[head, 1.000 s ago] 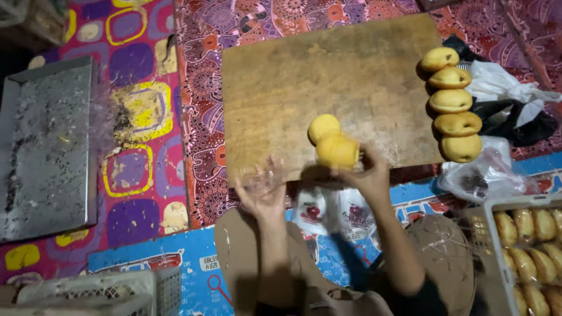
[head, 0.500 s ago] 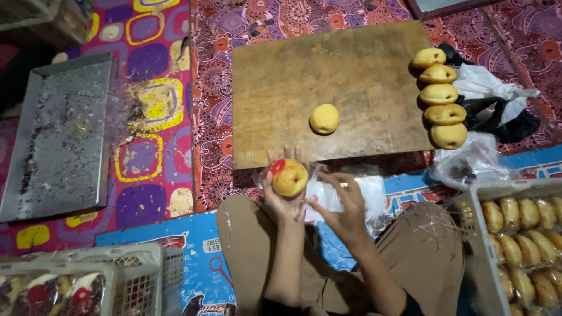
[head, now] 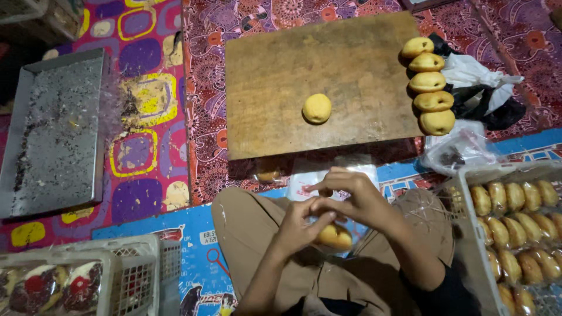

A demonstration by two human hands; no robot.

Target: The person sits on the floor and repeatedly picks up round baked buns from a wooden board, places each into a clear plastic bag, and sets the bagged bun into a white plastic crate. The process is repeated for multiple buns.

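Head view: bun (head: pixel 333 236) now down over the lap, off the wooden board (head: pixel 263 76), left hand (head: pixel 298 225) gripping it from below, right hand (head: pixel 351 196) pinching clear wrap above. One bun (head: pixel 317 108) left mid-board; five lined along right edge.

A yellow bun (head: pixel 333 236) is held over the lap by both hands, left hand (head: pixel 301 225) and right hand (head: pixel 351 196). 1 bun (head: pixel 317 108) is seen on the wooden board (head: pixel 263 88), 5 buns (head: pixel 428 83) beside it.
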